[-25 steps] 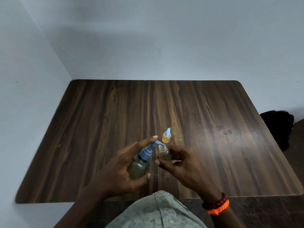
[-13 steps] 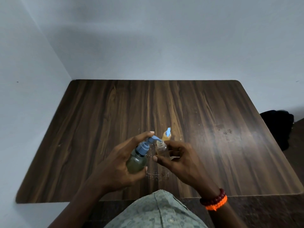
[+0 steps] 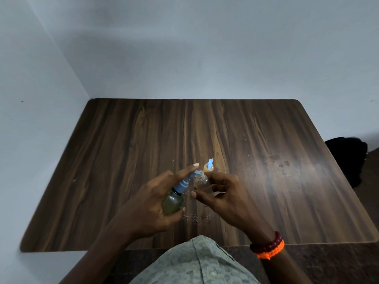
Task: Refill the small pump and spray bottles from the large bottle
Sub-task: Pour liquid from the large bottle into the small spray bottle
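My left hand (image 3: pixel 147 203) grips the large bottle (image 3: pixel 173 200), greenish with a blue pump head, tilted to the right above the table; my forefinger lies on the pump top. The pump's blue nozzle (image 3: pixel 196 172) sits right at the open neck of a small clear bottle (image 3: pixel 202 182), which my right hand (image 3: pixel 223 193) holds between fingers and thumb. Just behind both, a small amber bottle with a blue pump top (image 3: pixel 208 167) stands on the table.
The dark wooden table (image 3: pixel 266 160) sits in a corner, with white walls at the back and left. Small droplets dot the surface near the front edge (image 3: pixel 196 217). A black object (image 3: pixel 348 152) lies on the floor past the right edge.
Both hands have lifted the large bottle and the small clear bottle a little up and away from me. The nozzle has stayed at the small bottle's neck.
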### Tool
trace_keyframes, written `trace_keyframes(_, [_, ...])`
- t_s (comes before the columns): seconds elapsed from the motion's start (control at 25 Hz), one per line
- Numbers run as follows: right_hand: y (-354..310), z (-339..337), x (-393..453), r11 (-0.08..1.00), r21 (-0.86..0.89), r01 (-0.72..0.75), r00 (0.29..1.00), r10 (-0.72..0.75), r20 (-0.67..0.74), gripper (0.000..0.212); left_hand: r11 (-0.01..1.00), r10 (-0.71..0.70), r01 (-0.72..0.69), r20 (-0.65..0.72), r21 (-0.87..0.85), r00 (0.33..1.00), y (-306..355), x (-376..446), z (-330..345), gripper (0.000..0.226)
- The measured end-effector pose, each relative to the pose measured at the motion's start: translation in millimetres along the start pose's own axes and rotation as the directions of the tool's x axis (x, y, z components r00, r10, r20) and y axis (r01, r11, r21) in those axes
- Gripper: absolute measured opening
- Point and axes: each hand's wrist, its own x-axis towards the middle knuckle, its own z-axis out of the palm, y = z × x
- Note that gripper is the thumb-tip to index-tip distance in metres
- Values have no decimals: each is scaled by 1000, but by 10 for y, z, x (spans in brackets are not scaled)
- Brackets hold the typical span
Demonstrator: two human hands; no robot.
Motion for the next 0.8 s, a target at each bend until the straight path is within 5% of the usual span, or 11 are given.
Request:
trace_keyframes(0.16, [-19,24,-23,999,-22,32,999,-31,30,23,999,43,-43,-18,-12,999,51,44,-11,80])
trace_keyframes(0.8, [-42,1,-2,999,-4,33,999,-33,-10,26,1000,-14,14,9,15,1000,76,61,-68,85])
